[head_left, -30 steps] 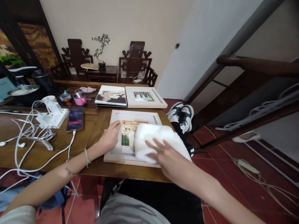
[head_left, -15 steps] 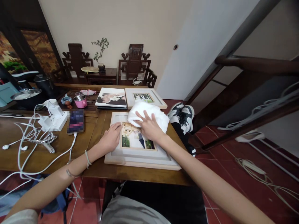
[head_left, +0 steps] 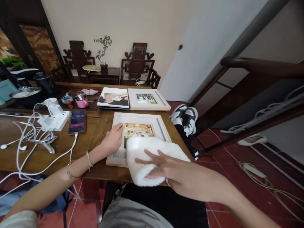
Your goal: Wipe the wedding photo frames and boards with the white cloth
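Observation:
A pale wooden picture frame (head_left: 117,118) with a photo in a white mount lies flat on the near right of the table. My left hand (head_left: 114,139) grips its left side, fingers together and curled, the fingertips by the photo's upper left corner. Over the frame's lower right part and past its near edge lies a thick white towel (head_left: 140,148), bunched and fluffy. My right hand (head_left: 163,166) holds the towel from above with its fingers spread across it. The towel covers the lower part of the photo.
Behind lie another framed picture (head_left: 163,98) and a photo album (head_left: 114,98). To the left are a phone (head_left: 77,122) on a white cable, a power strip (head_left: 59,122), tangled earphones and a pink cup (head_left: 81,102). A person's sneakers (head_left: 187,118) show beyond the table's right edge.
My right hand has drawn the towel from the frame's upper right towards me, down over its near edge. The photo's top now shows. My left hand has stayed at the frame's left side.

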`<state>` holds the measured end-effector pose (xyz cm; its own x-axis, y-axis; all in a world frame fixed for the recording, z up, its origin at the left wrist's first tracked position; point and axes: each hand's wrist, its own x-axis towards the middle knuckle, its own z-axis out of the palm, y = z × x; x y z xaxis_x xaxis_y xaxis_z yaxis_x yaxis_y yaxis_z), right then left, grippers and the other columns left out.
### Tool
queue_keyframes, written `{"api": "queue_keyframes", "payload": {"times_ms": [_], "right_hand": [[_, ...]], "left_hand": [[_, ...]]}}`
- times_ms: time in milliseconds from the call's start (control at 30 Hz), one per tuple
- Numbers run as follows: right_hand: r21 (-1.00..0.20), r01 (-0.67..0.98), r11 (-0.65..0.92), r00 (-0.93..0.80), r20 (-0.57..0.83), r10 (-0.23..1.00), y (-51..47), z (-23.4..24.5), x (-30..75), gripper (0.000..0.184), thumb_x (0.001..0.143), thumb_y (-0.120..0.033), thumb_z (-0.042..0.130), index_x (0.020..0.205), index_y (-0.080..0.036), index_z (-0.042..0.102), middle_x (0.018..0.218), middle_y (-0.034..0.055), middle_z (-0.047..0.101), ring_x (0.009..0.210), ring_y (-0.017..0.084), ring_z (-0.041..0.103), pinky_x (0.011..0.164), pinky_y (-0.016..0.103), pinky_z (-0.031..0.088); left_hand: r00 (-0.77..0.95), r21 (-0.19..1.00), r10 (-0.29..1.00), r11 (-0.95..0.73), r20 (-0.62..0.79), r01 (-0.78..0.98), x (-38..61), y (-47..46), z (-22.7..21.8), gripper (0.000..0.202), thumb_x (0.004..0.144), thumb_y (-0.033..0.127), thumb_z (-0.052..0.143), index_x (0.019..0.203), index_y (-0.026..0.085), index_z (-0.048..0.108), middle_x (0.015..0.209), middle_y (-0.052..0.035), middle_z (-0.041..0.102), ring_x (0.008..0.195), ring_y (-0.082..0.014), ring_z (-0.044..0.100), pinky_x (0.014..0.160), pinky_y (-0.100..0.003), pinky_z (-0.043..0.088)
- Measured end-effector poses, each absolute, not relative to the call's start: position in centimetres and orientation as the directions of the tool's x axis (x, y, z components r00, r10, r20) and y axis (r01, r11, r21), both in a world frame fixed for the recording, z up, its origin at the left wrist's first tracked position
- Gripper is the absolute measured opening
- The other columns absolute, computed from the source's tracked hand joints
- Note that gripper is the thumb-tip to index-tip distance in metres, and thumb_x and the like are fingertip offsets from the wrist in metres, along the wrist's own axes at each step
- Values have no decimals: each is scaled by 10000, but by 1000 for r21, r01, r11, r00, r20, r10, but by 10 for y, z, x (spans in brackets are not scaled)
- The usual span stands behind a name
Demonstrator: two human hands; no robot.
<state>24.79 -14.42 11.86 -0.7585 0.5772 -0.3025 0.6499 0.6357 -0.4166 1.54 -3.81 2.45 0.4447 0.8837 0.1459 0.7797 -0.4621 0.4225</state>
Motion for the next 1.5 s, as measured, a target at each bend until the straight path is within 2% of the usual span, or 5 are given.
{"api": "queue_keyframes", "payload": {"times_ms": [367, 667, 867, 1167, 1500], "right_hand": [[70, 785, 616, -619, 34, 785, -8, 62, 225, 679, 744, 77, 466, 1363, -197, 521, 1589, 76, 154, 1425, 435, 47, 1045, 740, 211], [-93, 674, 733, -736, -168, 656, -104, 82, 202, 733, 676, 85, 413, 1348, -179, 541, 1558, 82, 274, 1426, 415, 81, 1067, 708, 227], [-141, 820, 555, -570, -302, 764, -146, 95, 258, 771, 614, 97, 382, 1281, -218, 610, 1535, 31, 303, 1417, 391, 159, 1068, 703, 250], [22, 865, 501, -498, -70, 864, -81, 74, 268, 662, 665, 73, 396, 1233, -160, 644, 1501, 65, 368, 1407, 419, 195, 1050, 730, 229], [-227, 728, 647, -682, -143, 718, -123, 81, 217, 701, 631, 61, 384, 1235, -183, 642, 1519, 10, 340, 1441, 335, 120, 1121, 660, 153]], "left_hand": [[443, 520, 877, -471, 187, 713, 15, -36, 26, 512, 1002, 379, 259, 1454, 140, 287, 1510, -161, 348, 1410, -271, 302, 1137, -514, 285], [456, 515, 869, -484, 190, 708, 13, -37, 27, 640, 985, 504, 253, 1499, 128, 192, 1580, -148, 194, 1460, -269, 179, 1166, -491, 224], [474, 370, 875, -475, 102, 798, 15, -37, 30, 576, 969, 422, 345, 1430, 77, 341, 1550, -178, 268, 1459, -273, 183, 1143, -489, 283], [475, 340, 878, -466, 63, 817, 15, -36, 29, 478, 962, 195, 260, 1420, 98, 356, 1553, -159, 270, 1453, -263, 205, 1098, -532, 354], [464, 372, 869, -493, 170, 786, 13, -30, 21, 479, 907, 124, 308, 1368, 74, 429, 1505, -162, 365, 1426, -249, 282, 1144, -474, 315]]}}
